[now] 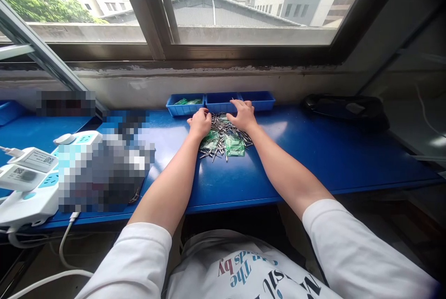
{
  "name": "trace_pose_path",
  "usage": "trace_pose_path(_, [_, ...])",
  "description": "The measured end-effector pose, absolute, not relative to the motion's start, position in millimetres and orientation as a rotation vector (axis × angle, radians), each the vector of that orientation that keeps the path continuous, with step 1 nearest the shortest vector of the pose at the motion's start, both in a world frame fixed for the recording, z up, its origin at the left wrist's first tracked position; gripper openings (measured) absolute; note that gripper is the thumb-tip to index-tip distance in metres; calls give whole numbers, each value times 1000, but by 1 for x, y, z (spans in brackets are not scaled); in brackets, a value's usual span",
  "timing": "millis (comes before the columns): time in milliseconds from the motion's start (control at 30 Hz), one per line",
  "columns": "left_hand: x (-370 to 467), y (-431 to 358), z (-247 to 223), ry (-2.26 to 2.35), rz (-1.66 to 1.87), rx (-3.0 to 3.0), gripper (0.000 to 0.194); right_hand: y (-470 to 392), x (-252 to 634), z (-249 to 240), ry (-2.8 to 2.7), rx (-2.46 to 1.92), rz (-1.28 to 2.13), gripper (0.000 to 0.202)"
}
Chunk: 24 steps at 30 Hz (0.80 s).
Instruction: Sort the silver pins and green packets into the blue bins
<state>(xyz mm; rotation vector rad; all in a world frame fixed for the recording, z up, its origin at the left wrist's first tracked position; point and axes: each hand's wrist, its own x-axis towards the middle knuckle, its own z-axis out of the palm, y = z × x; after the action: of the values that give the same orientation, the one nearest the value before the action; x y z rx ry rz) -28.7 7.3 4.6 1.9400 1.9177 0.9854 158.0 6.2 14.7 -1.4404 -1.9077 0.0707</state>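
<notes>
A loose pile of thin metal pieces (223,125) lies on the blue table, with green-tinted clear packets (234,146) among them. At the pile's left edge is my left hand (200,123), its fingers curled together; whatever they hold is too small to make out. My right hand (243,114) is over the pile's right side, thumb and fingers apart, near the front of the middle blue bin (221,103). Behind the pile, the left blue bin (184,107) holds green packets. The right blue bin (262,100) adjoins the middle one.
A white power strip (49,187) with plugs and cables lies at the left, beside a blurred-out heap. A dark bag (348,108) rests at the back right. The window ledge (139,83) runs behind the table (306,150).
</notes>
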Motion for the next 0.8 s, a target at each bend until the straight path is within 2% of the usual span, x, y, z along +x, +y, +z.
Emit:
trace_pose_path(200, [-27,9,0,1891,915,2011,37,13,161,9,-1993,-1655,87,71])
trace_pose_path(400, [-27,9,1,1908,858,2051,34,12,162,7,-1999,-1690,109,76])
trace_pose_path(500, [-27,7,3,1902,840,2081,30,11,163,8,-1937,-1602,51,67])
trace_pose_path(667, [-28,6,4,1881,823,2141,27,7,168,10,-1896,-1416,39,24])
trace_pose_path(800, [-29,6,3,1879,822,2163,26,4,171,8,-2002,-1389,159,18])
